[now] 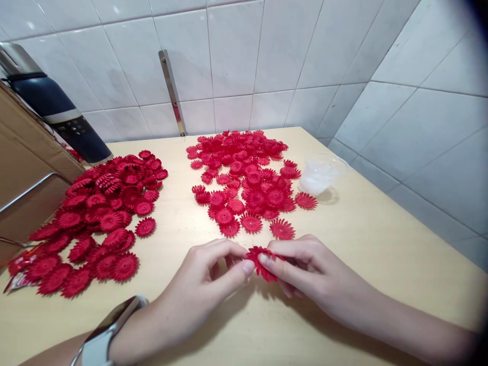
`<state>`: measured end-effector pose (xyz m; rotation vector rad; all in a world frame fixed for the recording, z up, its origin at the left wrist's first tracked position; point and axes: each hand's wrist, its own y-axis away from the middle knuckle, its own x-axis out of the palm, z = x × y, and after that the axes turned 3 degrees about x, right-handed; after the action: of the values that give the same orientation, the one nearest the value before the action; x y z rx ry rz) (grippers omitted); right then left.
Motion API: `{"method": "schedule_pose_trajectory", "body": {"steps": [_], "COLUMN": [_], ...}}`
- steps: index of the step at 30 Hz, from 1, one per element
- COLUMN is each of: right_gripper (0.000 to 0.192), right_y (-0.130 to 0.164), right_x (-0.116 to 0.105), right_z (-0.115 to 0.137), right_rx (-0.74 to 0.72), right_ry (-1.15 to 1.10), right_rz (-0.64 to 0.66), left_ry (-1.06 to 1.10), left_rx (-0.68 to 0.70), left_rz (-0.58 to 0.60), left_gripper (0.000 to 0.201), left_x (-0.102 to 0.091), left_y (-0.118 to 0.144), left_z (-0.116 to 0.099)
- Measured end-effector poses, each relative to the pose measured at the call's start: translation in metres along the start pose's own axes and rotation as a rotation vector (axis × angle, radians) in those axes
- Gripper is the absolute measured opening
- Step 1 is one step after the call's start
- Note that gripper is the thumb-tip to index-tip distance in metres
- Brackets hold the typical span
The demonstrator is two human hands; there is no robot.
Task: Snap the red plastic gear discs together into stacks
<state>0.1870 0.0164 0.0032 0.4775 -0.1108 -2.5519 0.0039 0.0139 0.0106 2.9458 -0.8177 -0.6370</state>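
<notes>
Pinching one red daisy-shaped fabric flower (pixel 262 263) between both hands, left hand (pixel 198 290) and right hand (pixel 308 269) closed on it (mid-assembly, seemingly) just before the middle flower pile (pixel 244 178); next calls for fine fingertip alignment

Bare table (pixel 179 223) between left pile (pixel 99 218) and right pile (pixel 247 178).

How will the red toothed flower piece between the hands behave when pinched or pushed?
The red toothed flower piece looks thin and probably light; fingertips of the left hand and right hand alone hold it. Its fringed petals likely flex. Flat like those in the middle pile, it should slide, not roll.
</notes>
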Motion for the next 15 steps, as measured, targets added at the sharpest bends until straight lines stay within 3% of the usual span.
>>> {"method": "schedule_pose_trajectory", "body": {"steps": [9,15], "right_gripper": [0.033,0.039], "right_y": [0.0051,0.0046], "right_x": [0.0028,0.0012], "right_z": [0.0036,0.0007], "right_rx": [0.037,0.054], "right_ry": [0.002,-0.053], "right_rz": [0.104,0.083], "left_ry": [-0.095,-0.043], "left_rx": [0.071,-0.016], "left_rz": [0.021,-0.095], "left_gripper": [0.018,0.029], "left_x": [0.0005,0.0], "left_y": [0.0024,0.0], "left_z": [-0.0016,0.001]}}
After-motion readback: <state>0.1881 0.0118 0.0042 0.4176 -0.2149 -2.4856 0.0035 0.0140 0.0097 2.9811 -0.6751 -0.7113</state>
